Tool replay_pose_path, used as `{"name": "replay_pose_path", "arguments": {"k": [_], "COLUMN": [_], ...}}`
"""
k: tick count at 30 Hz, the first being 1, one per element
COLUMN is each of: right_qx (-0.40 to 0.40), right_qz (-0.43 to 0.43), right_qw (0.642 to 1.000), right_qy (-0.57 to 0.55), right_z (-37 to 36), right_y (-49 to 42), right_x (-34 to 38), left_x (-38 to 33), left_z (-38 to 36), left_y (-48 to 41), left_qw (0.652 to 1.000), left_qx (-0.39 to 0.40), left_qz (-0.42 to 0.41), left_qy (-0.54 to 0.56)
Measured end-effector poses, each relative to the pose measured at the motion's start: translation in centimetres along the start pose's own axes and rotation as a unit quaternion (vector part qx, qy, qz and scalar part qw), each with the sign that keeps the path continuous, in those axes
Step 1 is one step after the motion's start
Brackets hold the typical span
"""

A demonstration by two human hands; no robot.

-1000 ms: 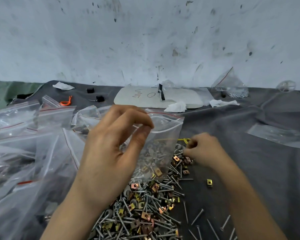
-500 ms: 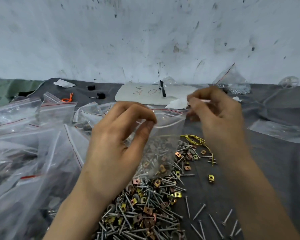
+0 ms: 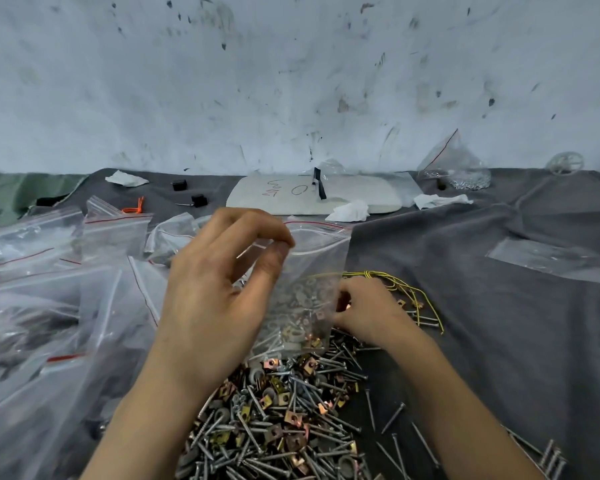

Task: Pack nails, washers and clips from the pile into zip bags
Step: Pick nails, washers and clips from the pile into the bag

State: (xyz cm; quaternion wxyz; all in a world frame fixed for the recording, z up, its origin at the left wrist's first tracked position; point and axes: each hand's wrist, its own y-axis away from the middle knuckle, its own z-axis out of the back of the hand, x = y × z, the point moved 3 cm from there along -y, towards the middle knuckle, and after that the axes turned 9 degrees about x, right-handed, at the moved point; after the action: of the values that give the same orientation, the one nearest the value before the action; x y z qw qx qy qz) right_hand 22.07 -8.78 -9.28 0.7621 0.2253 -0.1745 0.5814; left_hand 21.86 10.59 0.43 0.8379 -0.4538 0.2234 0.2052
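left hand (image 3: pixel 215 306) pinches the bag (image 3: pixel 314 268) mouth; right hand (image 3: pixel 364 310) curls on the pile (image 3: pixel 284 420), hold unclear. board (image 3: pixel 357 197) shows red "o".

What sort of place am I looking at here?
Likely a makeshift packing bench in a workshop: a pile of nails, washers and clips on grey cloth, heaps of filled zip bags at the left, and a scuffed white wall behind.

Zip bags (image 3: pixel 49 306) crowd the left side; the pile (image 3: pixel 284 420) fills the middle, a held bag (image 3: pixel 312 268) hanging over its far end. Rightward the desk (image 3: pixel 499 341) lies open, but for a yellow wire (image 3: pixel 369 273), a flat bag (image 3: pixel 548 259) and loose nails (image 3: pixel 392 419)
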Motion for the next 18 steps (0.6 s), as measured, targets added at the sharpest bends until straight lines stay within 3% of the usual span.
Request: {"name": "replay_pose_path", "arguments": {"k": [4, 7, 9, 13, 18], "right_qx": [-0.117, -0.191, -0.184, -0.129, -0.261], "right_qz": [0.043, 0.182, 0.260, 0.259, 0.234], "right_qw": [0.973, 0.870, 0.833, 0.914, 0.891], "right_qy": [-0.194, -0.416, -0.452, -0.284, -0.288], "right_z": [4.2, 7.7, 9.0, 8.8, 8.8], "right_y": [1.8, 4.6, 6.8, 8.2, 6.3], "right_x": [0.9, 2.9, 4.5, 6.2, 4.2], "left_x": [0.0, -0.1, -0.3, -0.5, -0.4], "left_z": [-0.3, -0.9, -1.3, -1.6, -1.1], "left_y": [0.0, 0.0, 0.1, 0.1, 0.1], "left_qw": [0.999, 0.998, 0.997, 0.997, 0.999], "left_qx": [0.039, 0.059, 0.064, 0.053, 0.016], "left_qz": [-0.011, -0.022, -0.029, -0.047, -0.035], "left_qy": [-0.006, -0.005, -0.013, -0.014, -0.018]}}
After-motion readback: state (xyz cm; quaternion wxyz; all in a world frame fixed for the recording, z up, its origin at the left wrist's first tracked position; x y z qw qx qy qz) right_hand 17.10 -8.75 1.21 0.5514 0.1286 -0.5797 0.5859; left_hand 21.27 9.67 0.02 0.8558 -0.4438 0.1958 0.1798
